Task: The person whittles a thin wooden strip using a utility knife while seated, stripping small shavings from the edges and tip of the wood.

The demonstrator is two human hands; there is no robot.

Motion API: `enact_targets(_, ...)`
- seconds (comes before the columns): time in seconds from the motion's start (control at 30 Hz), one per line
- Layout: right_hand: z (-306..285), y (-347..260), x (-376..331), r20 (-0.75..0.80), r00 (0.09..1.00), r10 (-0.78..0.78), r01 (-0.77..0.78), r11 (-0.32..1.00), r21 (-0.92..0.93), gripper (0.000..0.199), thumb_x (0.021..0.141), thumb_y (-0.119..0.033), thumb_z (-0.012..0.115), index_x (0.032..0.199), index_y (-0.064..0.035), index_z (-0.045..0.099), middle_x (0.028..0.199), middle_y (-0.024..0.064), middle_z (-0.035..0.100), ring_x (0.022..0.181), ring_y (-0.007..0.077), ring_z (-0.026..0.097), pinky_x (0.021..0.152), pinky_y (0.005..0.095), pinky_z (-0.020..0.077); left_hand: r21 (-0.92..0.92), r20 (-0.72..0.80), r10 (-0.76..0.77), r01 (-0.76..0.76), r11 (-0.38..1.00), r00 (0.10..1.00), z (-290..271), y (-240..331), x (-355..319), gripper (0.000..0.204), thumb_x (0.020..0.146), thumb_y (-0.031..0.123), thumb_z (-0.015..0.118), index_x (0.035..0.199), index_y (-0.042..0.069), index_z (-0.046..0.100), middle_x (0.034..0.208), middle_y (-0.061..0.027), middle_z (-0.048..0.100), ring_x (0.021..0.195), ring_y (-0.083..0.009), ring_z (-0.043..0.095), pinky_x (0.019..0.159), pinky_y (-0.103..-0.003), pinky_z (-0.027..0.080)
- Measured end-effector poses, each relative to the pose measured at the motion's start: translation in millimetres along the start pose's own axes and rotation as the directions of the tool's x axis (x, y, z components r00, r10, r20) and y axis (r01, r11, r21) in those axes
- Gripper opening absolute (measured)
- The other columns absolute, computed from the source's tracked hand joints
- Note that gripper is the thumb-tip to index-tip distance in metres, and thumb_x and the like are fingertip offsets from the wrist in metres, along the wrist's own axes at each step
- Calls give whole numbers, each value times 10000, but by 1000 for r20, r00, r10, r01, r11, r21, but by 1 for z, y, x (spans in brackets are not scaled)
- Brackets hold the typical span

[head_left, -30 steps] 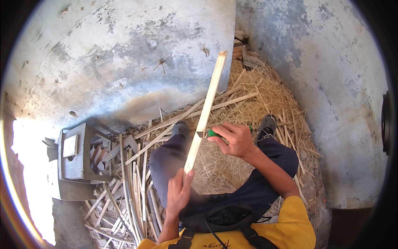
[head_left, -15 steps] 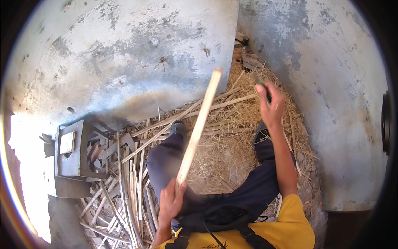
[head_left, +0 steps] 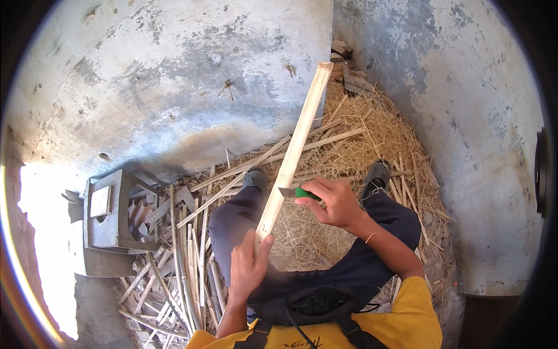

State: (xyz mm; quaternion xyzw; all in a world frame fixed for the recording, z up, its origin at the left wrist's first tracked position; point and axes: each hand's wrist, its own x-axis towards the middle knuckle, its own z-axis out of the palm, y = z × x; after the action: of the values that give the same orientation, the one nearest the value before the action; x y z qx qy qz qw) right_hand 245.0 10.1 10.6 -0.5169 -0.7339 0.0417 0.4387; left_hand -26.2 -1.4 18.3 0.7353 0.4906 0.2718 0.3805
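A long pale wooden slat (head_left: 296, 142) slants up and away from me, its near end gripped in my left hand (head_left: 249, 264) above my lap. My right hand (head_left: 332, 200) holds a green-handled knife (head_left: 297, 192) with its blade laid against the slat's right edge, about a third of the way up. My legs in dark trousers stretch out below, with my shoes (head_left: 376, 172) resting on a pile of pale shavings (head_left: 354, 145).
Several split cane strips (head_left: 186, 273) lie on the floor at my left. A grey metal box-shaped device (head_left: 110, 218) stands further left. Rough plastered walls (head_left: 174, 87) close in ahead and at right; wood scraps (head_left: 349, 70) sit in the far corner.
My right hand, which had swung far out along the slat with the knife, is back near its lower part with the blade against the edge. The left hand keeps its grip.
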Motion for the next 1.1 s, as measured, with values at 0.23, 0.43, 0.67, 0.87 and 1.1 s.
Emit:
enact_targets(0.23,-4,-1,4,-11,1000,-18,17,997,-76,234,933,-292,855,1012,-91,767,793,31,702,568,225,670,490,355,484,17,-19,34,-34,999,999,2,3,-4,323,1095,262,666,927,8,559,668,-214,575,601,-466,563,582,-520,400)
enact_targets(0.43,3,6,3,-52,998,-38,32,993,-110,259,956,-358,824,1033,-116,769,811,17,693,613,223,692,512,365,503,-30,37,-55,56,998,998,0,-6,-10,344,1100,300,656,939,10,565,675,-212,585,633,-482,570,613,-541,401)
enact_targets(0.67,8,10,8,-39,995,-91,84,983,-162,246,917,-306,860,1025,-101,776,813,27,711,605,226,689,516,352,517,63,-35,-15,17,998,999,1,-10,-12,353,1102,293,650,918,11,544,677,-229,582,640,-499,569,602,-545,393)
enact_targets(0.87,19,10,10,-38,993,-115,105,974,-201,260,939,-390,828,1013,-150,762,779,12,677,633,214,695,506,359,502,29,-15,-75,76,997,997,-6,-17,-19,366,1098,289,654,904,2,534,680,-255,563,647,-515,563,597,-553,393)
enact_targets(1.1,18,-7,11,-23,997,-80,74,978,-196,247,958,-358,819,1013,-126,754,808,51,703,656,240,713,524,367,523,184,-139,-3,29,982,990,-2,-16,-32,364,1082,304,677,920,4,549,688,-270,608,665,-530,603,597,-568,426)
